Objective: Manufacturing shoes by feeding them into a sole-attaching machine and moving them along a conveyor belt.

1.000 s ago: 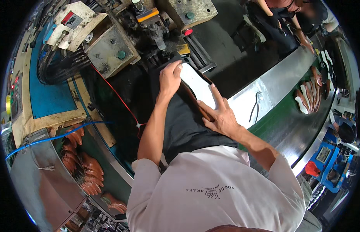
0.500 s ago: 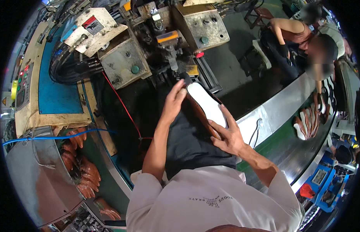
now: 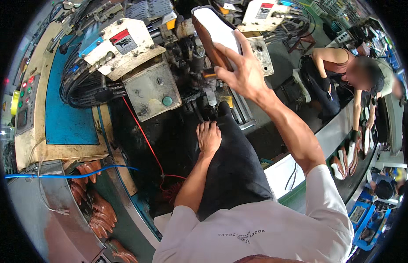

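A brown leather shoe upper with a white bottom (image 3: pixel 215 27) is gripped at its near end by my right hand (image 3: pixel 245 74), thumb on the brown side and fingers across the white face. It is held bottom up over the middle of a greasy machine (image 3: pixel 197 59), between its two control boxes. Whether the shoe touches the machine cannot be made out. My left hand (image 3: pixel 208 138) lies on my dark-trousered leg (image 3: pixel 232 162), holding nothing, its fingers laid forward side by side.
At left stand a grey control box (image 3: pixel 153 83) with a green button and a cream-and-blue cabinet (image 3: pixel 72 105). Brown shoe uppers (image 3: pixel 101 208) lie at lower left. On the right, a person (image 3: pixel 340 70) reaches toward shoes (image 3: pixel 344 160) on a belt. A red hose (image 3: pixel 142 133) hangs nearby.
My right hand has carried the shoe forward and up over the machine. My left hand has let go of the shoe's far end and come down onto my leg. The view has shifted.
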The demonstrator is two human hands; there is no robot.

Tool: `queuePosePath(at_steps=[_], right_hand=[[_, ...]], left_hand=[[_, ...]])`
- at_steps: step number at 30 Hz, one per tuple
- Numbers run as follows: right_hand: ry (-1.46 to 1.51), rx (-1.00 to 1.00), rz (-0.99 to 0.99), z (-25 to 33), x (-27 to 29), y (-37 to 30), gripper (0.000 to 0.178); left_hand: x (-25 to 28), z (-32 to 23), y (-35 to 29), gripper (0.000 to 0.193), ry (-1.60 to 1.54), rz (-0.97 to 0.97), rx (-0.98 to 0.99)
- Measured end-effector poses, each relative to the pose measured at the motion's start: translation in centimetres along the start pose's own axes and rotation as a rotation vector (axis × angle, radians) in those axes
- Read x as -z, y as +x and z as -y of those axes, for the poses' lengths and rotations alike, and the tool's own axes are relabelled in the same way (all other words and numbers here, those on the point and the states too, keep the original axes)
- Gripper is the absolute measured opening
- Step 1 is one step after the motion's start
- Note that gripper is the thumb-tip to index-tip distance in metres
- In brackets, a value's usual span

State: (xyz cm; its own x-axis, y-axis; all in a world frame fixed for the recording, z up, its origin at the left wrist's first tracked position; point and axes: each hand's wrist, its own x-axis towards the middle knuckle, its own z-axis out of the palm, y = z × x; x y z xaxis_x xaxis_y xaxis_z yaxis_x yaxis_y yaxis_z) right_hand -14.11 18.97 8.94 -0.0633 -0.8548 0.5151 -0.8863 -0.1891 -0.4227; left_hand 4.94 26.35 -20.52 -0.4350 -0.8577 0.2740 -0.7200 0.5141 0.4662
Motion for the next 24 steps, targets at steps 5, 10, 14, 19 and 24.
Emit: queuePosePath(at_steps=[5,10,14,19,24], right_hand=[[-0.004,-0.018,-0.044,-1.0,-4.6,1.7,0.069],[0.027,-0.040,-0.107,-2.3,-6.0,0.4,0.070],[0.051,-0.024,-0.123,-1.9,-6.2,0.2,0.069],[0.076,-0.047,-0.146,-2.3,-6.3,0.2,0.068],[0.091,0.004,-0.158,-2.5,-6.7,0.0,0.068]], left_hand=[[1.1,1.2,0.5,0.027,-0.013,0.052,0.085],[1.4,1.4,0.4,0.027,-0.006,0.027,0.066],[1.5,0.9,0.5,0.028,-0.007,0.072,0.090],[1.3,0.6,0.3,0.028,0.003,0.057,0.081],[1.3,0.7,0.2,0.026,0.004,0.057,0.078]])
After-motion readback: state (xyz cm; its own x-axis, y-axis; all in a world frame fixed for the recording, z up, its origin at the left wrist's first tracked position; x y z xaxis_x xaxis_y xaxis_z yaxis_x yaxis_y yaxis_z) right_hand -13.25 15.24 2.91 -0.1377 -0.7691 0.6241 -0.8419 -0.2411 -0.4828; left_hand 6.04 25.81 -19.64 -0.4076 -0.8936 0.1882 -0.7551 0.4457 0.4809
